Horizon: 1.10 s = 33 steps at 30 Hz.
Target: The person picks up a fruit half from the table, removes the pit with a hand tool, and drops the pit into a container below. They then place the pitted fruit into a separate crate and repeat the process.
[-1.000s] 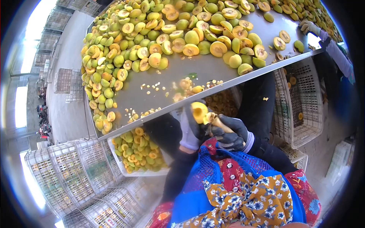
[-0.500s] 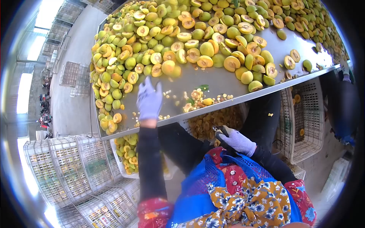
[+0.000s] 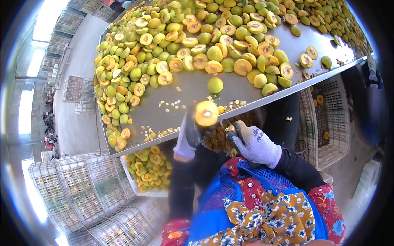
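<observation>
My left hand [image 3: 186,139], in a pale glove with a dark palm and smeared by motion, is at the table's front edge. At its fingertips is a yellow fruit half [image 3: 206,113], cut face up, plum- or apricot-like. My right hand [image 3: 256,145], gloved alike, is closed round a small metal tool with a curved loop tip [image 3: 225,122]; its handle is mostly hidden by the fingers. Past the left hand, a green-yellow fruit [image 3: 215,85] sits on the metal table [image 3: 191,88], in front of a heap of halved fruit [image 3: 172,45].
Small pale pits or kernels [image 3: 170,105] lie scattered on the tabletop. Below the edge stands a white crate of fruit [image 3: 150,170]. Another crate [image 3: 328,123] is at the right, with stacked crates [image 3: 82,184] at the left. A person's dark-clothed body [image 3: 371,110] shows far right.
My left hand has drawn back from the heap towards the edge, now with a fruit half. A green-yellow fruit now lies apart on the table. My right hand has risen slightly towards the edge.
</observation>
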### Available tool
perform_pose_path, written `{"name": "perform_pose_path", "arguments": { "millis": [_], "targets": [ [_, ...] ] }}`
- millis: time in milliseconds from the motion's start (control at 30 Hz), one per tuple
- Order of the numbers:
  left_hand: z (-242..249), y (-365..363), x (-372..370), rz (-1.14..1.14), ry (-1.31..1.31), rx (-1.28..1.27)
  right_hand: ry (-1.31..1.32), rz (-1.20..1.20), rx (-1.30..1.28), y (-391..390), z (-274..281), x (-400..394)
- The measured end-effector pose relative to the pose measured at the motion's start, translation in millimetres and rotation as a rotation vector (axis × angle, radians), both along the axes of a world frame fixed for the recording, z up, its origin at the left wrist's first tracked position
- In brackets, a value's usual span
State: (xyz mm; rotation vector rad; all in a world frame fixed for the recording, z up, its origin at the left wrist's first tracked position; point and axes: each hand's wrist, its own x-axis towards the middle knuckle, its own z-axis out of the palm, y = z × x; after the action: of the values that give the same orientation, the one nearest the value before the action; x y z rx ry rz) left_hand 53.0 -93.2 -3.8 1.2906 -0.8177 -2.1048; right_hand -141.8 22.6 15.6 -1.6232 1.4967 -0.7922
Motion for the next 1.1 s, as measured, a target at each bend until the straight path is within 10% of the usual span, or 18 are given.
{"name": "perform_pose_path", "arguments": {
  "millis": [100, 200, 333, 467, 567, 600, 733, 867, 933, 1100],
  "targets": [
    [8, 35, -22, 0.106, 0.066, -0.025, 0.070, 0.011, -0.076, 2, 5, 2],
    [16, 58, -23, -0.194, -0.160, -0.798, 0.131, 0.006, -0.138, 10, 0, 5],
    [13, 66, -19, -0.340, -0.637, -1.194, 0.162, 0.045, -0.054, 16, 2, 8],
    [-36, 84, -17, -0.021, -0.605, -0.917, 0.195, 0.183, -0.140, 22, -7, 11],
    [-7, 95, -48, 0.184, -0.523, -0.883, -0.296, 0.087, 0.201, 17, -5, 2],
    [-8, 97, -49, 0.193, -0.549, -0.934, -0.471, 0.037, 0.484, 11, 11, -4],
    [-25, 84, -31, -0.214, -0.871, -1.342, -0.213, -0.021, 0.238, 19, -6, -4],
    [1, 86, -40, 0.241, 0.397, -0.076, 0.009, -0.089, 0.007, 32, -12, 0],
    [0, 89, -41, 0.055, 0.066, -0.531, -0.018, -0.085, 0.064, 34, -6, 1],
    [-7, 88, -47, 0.239, 0.354, -0.051, -0.032, -0.075, 0.046, 39, -15, 8]
  ]
}}
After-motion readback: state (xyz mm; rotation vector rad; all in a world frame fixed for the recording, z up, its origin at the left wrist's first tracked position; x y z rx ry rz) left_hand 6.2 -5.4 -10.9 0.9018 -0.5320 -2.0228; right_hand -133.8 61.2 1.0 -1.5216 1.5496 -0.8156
